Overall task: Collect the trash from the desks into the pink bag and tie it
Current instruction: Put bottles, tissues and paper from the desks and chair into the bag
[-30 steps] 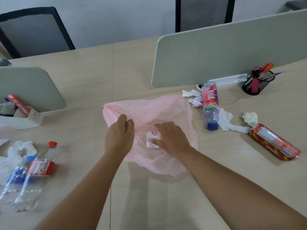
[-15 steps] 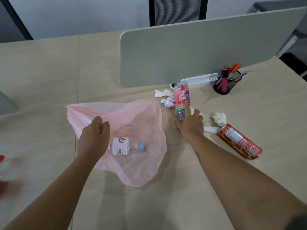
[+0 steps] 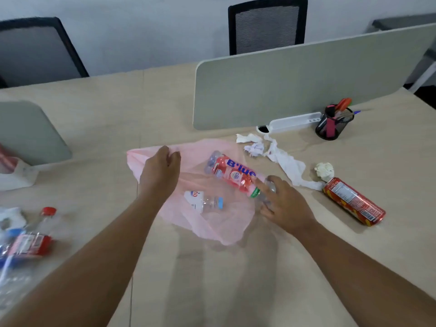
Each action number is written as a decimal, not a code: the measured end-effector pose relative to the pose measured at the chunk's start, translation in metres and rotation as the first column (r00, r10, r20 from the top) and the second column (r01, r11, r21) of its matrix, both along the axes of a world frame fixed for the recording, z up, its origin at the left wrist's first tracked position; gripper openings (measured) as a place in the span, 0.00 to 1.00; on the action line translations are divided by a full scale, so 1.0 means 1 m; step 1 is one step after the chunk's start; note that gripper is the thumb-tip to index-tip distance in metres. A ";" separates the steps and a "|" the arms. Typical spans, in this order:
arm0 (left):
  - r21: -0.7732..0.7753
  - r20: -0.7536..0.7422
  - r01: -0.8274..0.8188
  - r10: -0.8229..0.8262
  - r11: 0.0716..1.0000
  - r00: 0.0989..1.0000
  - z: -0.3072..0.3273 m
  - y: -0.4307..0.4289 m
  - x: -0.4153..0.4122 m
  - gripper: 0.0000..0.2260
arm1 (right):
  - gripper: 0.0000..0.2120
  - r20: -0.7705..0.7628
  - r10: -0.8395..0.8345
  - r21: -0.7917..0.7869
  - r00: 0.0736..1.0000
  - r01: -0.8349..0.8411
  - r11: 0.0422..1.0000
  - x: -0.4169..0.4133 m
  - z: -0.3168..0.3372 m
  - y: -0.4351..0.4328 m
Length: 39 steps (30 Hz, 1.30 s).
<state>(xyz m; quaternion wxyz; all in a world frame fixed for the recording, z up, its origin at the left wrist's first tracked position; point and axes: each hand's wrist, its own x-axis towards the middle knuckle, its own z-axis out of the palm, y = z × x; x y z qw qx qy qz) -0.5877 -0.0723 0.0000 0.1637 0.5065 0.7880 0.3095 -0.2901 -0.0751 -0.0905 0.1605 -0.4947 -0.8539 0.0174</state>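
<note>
A black wire-mesh pen cup (image 3: 333, 125) (red and pink pens inside) stands right of centre, beside a grey divider panel (image 3: 295, 83); two black mesh-backed office chairs (image 3: 267, 25) line the top.

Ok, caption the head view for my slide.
Left hand holds the pink bag open while the right hand feeds in a red-labelled bottle; a small bottle already lies inside.

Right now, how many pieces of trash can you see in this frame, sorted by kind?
Plastic bottles: 4, namely the small bottle in the pink bag, the red-labelled bottle held by the right hand, and two at the left edge.
Tissue wads and strips: 4.
Red cans: 1.
Total: 9.
</note>
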 end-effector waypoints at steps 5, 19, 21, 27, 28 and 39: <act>0.039 0.004 0.008 -0.008 0.999 1.000 0.015 -0.008 -0.004 0.15 | 0.34 0.171 0.161 0.040 0.972 -0.170 0.985 -0.039 0.013 0.009; 0.010 -0.013 -0.060 0.060 0.998 0.998 -0.002 -0.035 -0.020 0.18 | 0.30 0.262 0.244 -0.295 0.934 -0.163 0.941 -0.128 -0.014 0.039; 0.003 -0.017 -0.053 0.053 0.999 0.998 -0.006 -0.033 -0.017 0.17 | 0.29 0.238 0.248 -0.226 0.939 -0.195 0.954 -0.122 -0.010 0.038; 0.028 0.040 -0.053 0.052 0.998 0.998 -0.013 -0.011 0.002 0.16 | 0.14 0.005 0.051 0.048 0.999 -0.052 0.998 -0.070 0.007 0.073; 0.028 0.057 -0.053 0.051 0.998 0.997 -0.015 -0.007 0.007 0.16 | 0.14 -0.003 -0.053 0.058 0.999 0.053 0.997 -0.059 0.008 0.083; -0.010 0.078 -0.042 0.043 0.999 0.996 -0.052 0.029 0.033 0.14 | 0.37 0.315 -0.253 -0.305 0.915 0.350 0.886 -0.042 -0.019 0.181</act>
